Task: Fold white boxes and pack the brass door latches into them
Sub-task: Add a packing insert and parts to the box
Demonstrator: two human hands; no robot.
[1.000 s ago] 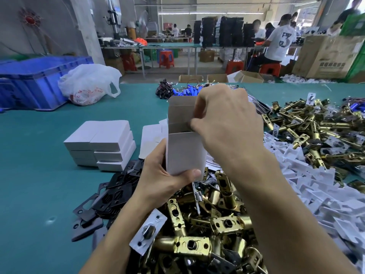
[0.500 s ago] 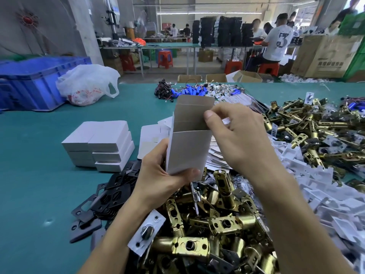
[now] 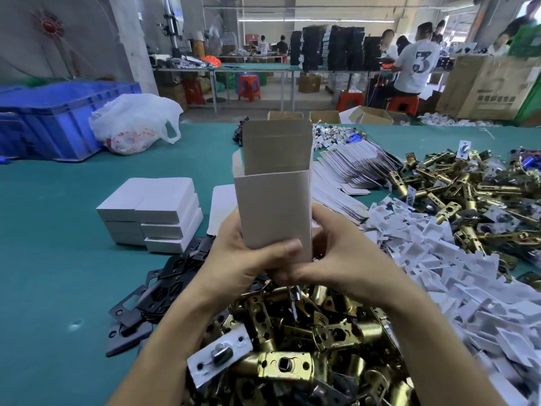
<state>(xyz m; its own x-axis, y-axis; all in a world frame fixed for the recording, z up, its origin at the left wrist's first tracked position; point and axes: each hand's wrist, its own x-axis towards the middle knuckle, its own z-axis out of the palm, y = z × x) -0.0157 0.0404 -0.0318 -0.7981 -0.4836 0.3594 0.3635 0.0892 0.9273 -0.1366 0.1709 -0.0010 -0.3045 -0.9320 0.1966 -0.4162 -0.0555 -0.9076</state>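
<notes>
From the head view we see a tall white cardboard box (image 3: 273, 206) held upright above the green tabletop (image 3: 52, 259), its top flap standing open and its faces bare of any print. The left hand (image 3: 243, 259) has its grip wrapped round the lower part of the box, thumb laid across the front face. The right hand (image 3: 345, 259) has its grip curled in at the bottom right edge, fingertips pinching the underside where the two hands meet. Just below them lies a heap of brass door latches (image 3: 292, 347), one with a white faceplate, and a second heap of brass latches (image 3: 468, 186) spreads on the right. Between those heaps is a drift of small white plastic pieces (image 3: 439, 259). Behind the box a fanned row of flat white box blanks (image 3: 345, 171) lies on the tabletop. On the left stands a stack of closed white boxes (image 3: 152, 215), unmarked, with dark metal strike plates (image 3: 164, 282) strewn just beside it. Further back left are a blue plastic crate (image 3: 58, 112) and a white plastic bag (image 3: 134, 121) with red print that we cannot read. Beyond the tabletop a seated person in a white shirt (image 3: 418, 65) shows a large "3" on the back, and a big brown carton (image 3: 491, 89) carries dark characters too blurred to read.
</notes>
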